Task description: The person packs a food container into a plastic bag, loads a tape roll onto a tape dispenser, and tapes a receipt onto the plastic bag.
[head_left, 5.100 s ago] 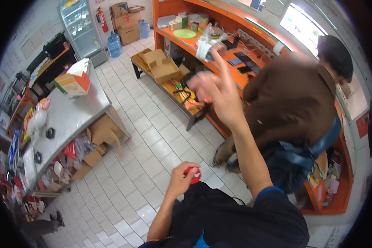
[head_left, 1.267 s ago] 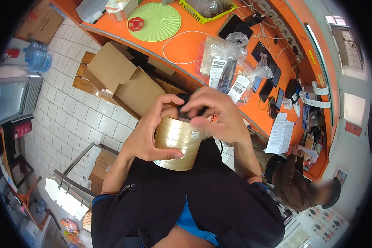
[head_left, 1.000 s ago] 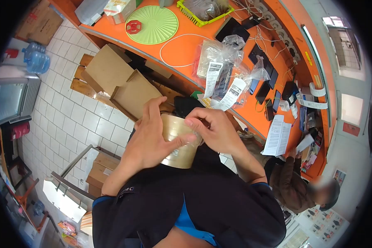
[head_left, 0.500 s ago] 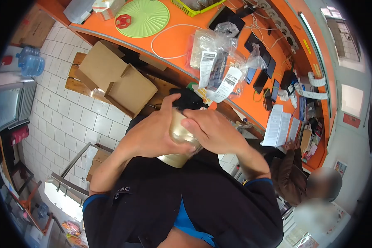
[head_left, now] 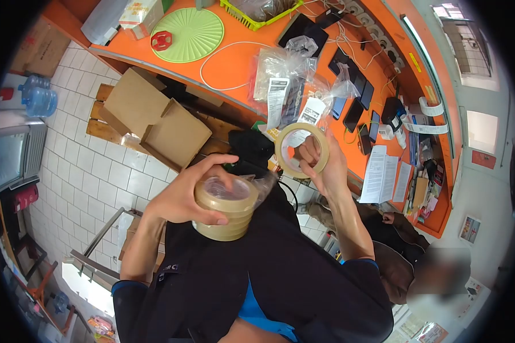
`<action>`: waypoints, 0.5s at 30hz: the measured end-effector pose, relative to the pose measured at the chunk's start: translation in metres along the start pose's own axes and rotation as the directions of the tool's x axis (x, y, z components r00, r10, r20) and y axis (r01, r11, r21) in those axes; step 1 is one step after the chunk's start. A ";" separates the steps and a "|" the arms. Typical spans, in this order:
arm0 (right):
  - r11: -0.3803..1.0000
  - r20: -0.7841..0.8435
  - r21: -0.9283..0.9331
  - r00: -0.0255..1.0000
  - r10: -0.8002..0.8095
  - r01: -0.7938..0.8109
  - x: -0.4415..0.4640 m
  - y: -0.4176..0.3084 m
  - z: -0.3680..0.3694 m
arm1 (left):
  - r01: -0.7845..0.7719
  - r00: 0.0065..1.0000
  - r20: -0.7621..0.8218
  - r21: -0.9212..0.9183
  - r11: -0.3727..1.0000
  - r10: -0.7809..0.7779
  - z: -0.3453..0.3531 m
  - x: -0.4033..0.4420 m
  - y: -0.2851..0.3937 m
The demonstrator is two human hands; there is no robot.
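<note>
My left hand (head_left: 183,191) is wrapped round a stack of tan packing tape rolls (head_left: 226,220), close to my body, with its thumb across the side. Loose clear plastic wrap (head_left: 263,186) sticks out at the right of the stack. My right hand (head_left: 332,166) grips a single roll of packing tape (head_left: 286,165), raised to the right and apart from the stack. Its fingers show through the roll's round opening. Behind this roll, clear bags with printed labels (head_left: 280,94) lie on the orange counter (head_left: 232,54).
An open cardboard box (head_left: 174,137) sits on a wooden pallet at the left. Phones (head_left: 353,114), cables and paper sheets (head_left: 377,174) lie along the counter, with a green round lid (head_left: 197,34) farther back. Another person's sleeve (head_left: 403,231) is at the right.
Both hands were together around the tape stack. Now they are apart: my right hand has moved up and right with one roll, while the rest of the stack stays in my left hand.
</note>
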State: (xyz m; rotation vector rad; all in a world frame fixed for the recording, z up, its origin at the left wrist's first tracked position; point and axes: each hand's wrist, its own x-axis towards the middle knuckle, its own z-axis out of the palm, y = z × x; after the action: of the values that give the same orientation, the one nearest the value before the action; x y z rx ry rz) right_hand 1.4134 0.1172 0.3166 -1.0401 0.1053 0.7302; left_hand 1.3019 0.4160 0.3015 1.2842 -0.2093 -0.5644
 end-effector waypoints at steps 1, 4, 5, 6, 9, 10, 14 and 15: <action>0.974 0.080 0.222 0.996 0.035 -0.052 -0.004 0.006 -0.008 | 0.011 1.000 0.005 -0.011 1.000 -0.011 0.006 0.001 -0.005; 0.999 0.080 0.042 0.997 0.017 -0.020 -0.007 0.022 0.039 | -0.104 0.992 -0.085 -0.078 0.992 0.097 0.015 0.013 0.006; 0.999 0.081 0.044 0.997 0.003 -0.006 -0.007 0.024 0.048 | -0.107 0.992 -0.077 -0.068 0.992 0.101 0.012 0.018 0.006; 0.964 0.030 -0.246 0.995 -0.099 0.104 -0.007 0.026 0.056 | -0.093 0.995 -0.055 -0.275 0.957 0.081 0.010 0.022 0.003; 0.567 0.210 -0.734 0.919 -0.334 0.374 -0.006 0.034 0.064 | -0.032 0.999 -0.048 -0.447 0.894 0.011 0.019 0.036 0.009; 0.533 0.234 -0.746 0.906 -0.353 0.400 -0.009 0.033 0.075 | -0.029 0.991 -0.132 -0.307 0.951 -0.013 0.029 0.040 0.022; 0.529 0.172 -0.775 0.921 -0.349 0.345 -0.015 0.035 0.082 | -0.067 0.956 -0.290 -0.066 0.996 0.045 0.034 0.038 0.021; 0.531 0.167 -0.775 0.922 -0.350 0.342 -0.017 0.035 0.084 | -0.007 0.949 -0.316 -0.064 0.998 -0.013 0.033 0.035 0.019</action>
State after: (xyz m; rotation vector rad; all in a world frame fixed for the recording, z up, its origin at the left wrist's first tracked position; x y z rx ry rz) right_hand 1.3583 0.1872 0.3409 -1.8684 -0.4724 0.3746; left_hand 1.3222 0.3731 0.3231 1.2925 0.0776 -0.3575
